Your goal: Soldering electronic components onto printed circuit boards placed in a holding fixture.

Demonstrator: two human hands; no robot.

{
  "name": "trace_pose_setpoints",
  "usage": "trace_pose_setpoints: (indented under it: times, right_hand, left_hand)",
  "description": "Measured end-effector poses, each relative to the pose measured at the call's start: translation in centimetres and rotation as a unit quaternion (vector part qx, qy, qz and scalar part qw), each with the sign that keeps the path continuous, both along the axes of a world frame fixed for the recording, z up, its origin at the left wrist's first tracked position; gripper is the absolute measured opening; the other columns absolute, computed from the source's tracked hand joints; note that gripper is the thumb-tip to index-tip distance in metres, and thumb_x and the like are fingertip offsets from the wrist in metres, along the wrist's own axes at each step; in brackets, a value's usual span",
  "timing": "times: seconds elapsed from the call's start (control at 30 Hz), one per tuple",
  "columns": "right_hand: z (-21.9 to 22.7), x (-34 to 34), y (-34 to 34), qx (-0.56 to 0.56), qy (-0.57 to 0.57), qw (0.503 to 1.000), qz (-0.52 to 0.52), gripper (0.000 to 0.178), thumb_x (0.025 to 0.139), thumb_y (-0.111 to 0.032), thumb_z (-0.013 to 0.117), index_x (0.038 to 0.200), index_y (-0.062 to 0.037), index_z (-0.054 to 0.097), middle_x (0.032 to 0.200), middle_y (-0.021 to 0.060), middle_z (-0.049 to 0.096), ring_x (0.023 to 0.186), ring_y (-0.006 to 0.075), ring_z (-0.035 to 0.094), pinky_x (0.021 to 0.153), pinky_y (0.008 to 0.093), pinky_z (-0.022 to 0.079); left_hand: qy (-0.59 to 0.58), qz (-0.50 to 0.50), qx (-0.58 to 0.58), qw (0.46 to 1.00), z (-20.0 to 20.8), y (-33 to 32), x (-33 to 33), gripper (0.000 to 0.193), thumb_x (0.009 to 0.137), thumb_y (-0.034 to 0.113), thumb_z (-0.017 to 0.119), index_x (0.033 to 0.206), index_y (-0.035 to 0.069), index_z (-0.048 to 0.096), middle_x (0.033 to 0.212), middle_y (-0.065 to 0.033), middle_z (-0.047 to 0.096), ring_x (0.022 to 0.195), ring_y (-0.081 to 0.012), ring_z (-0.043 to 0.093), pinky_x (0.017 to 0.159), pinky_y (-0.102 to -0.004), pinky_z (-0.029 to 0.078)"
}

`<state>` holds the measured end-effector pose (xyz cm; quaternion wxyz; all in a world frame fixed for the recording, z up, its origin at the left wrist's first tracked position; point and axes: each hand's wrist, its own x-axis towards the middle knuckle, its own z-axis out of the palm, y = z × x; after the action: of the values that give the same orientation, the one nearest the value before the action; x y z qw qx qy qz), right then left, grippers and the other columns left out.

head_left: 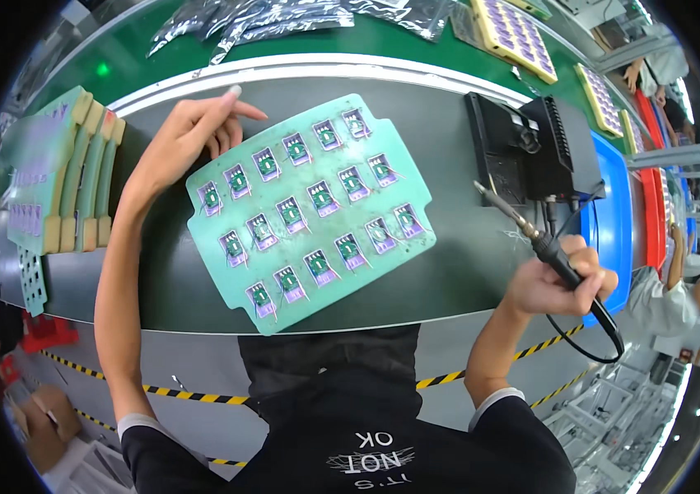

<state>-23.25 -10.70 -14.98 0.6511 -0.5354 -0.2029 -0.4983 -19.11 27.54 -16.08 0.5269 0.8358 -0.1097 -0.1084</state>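
In my right hand (564, 280) is a soldering iron (560, 259), gripped by its black handle, its metal tip pointing up and to the left. A cable loops down from the handle's rear end. My left hand (198, 136) rests by the upper left edge of a light green tray (301, 235), with the fingers partly bent and apart and nothing in them. The tray lies tilted on the dark bench. Its pockets hold rows of small green circuit boards (319, 198) on purple pieces, with thin wires sticking out.
A black soldering station (543, 152) stands at the right, beside a blue bin (613, 222). Several similar trays (62, 173) are stacked on edge at the left. Silvery bags (276, 20) and a filled yellowish tray (515, 37) lie on the green strip behind the bench's white rail.
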Motion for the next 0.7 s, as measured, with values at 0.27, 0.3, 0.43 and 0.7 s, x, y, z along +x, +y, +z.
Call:
trace_pose_setpoints:
  times: [0.27,0.3,0.43,0.7]
  right_hand:
    - [-0.3,0.6,0.3,-0.017,0.050,0.997,-0.054,0.023,0.085,-0.022,0.040,0.066,-0.0092,0.037,0.043,-0.0027,0.027,0.035,0.0050,0.022,0.038,0.0188,0.018]
    - [-0.3,0.6,0.4,-0.024,0.052,0.997,-0.054,0.023,0.085,-0.022,0.040,0.066,-0.0092,0.037,0.043,-0.0027,0.027,0.035,0.0050,0.022,0.038,0.0188,0.018]
    - [-1.0,0.7,0.0,-0.002,0.069,0.997,-0.047,0.022,0.084,-0.020,0.042,0.066,-0.0091,0.037,0.046,-0.0027,0.027,0.037,0.0051,0.021,0.038,0.0187,0.016]
    - [-0.9,0.7,0.6,0.001,0.100,0.993,-0.059,0.022,0.084,-0.020,0.040,0.065,-0.0089,0.036,0.046,-0.0017,0.032,0.035,0.0052,0.024,0.037,0.0181,0.017]
  left_hand:
    - [-0.068,-0.028,-0.010,0.997,-1.6,-0.4,0.9,0.042,0.092,0.024,0.045,0.064,-0.005,0.054,0.056,-0.0009,0.040,0.055,-0.0070,0.040,0.051,-0.0243,0.031]
    - [-0.117,-0.048,0.000,0.992,-2.1,-0.2,1.1,0.032,0.090,0.017,0.043,0.089,-0.004,0.066,0.058,-0.0008,0.034,0.054,-0.0079,0.034,0.049,-0.0255,0.025]
    - [-0.117,-0.043,0.022,0.992,-2.0,-0.5,1.0,0.023,0.085,0.012,0.049,0.089,-0.003,0.066,0.059,-0.0013,0.037,0.056,-0.0084,0.037,0.049,-0.0252,0.025]
    - [-0.125,-0.027,0.027,0.991,-2.1,-0.2,0.5,0.017,0.084,0.011,0.055,0.089,0.000,0.067,0.059,-0.0011,0.042,0.053,-0.0064,0.037,0.046,-0.0237,0.024]
